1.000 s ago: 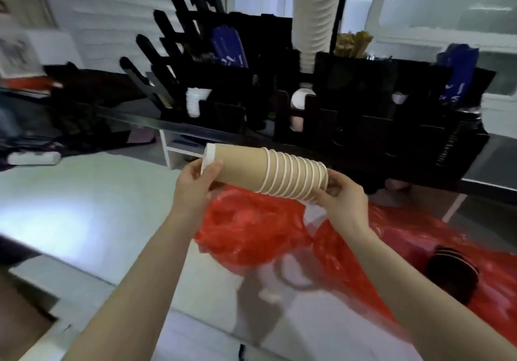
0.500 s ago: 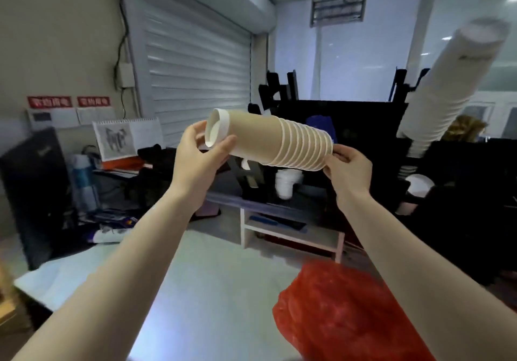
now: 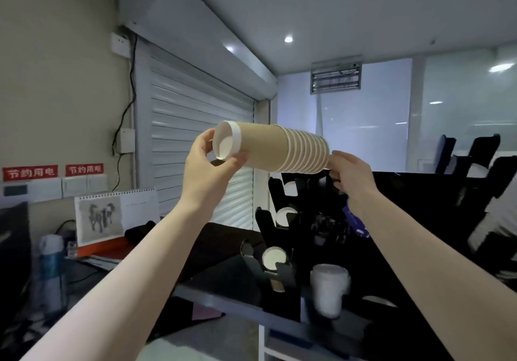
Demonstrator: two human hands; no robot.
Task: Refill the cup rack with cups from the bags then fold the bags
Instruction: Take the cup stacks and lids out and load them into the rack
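At the far left a blue water bottle (image 3: 50,274) and a desk calendar (image 3: 114,218) were seen on a cluttered side desk, apart from the work. The left hand (image 3: 207,176) was raised, its thumb and fingers closed around the base end of a stack of brown paper cups (image 3: 268,151), which was held almost level in the air — white base to the left, nested rims to the right. The right hand (image 3: 349,176) was placed at the rim end, its fingers curled there; whether the rims were truly pinched or only steadied could not be told. Below and to the right, the black cup rack (image 3: 282,274) was visible, several of its slots already showing white cup bottoms, with a short stack of white cups (image 3: 328,288) just beside it. No bag was in view. The refilling step was judged to be in hand — the stack carried toward the rack. For the next move, the stack would need to be lined up with a free slot and slid in without the nested cups being pulled apart.
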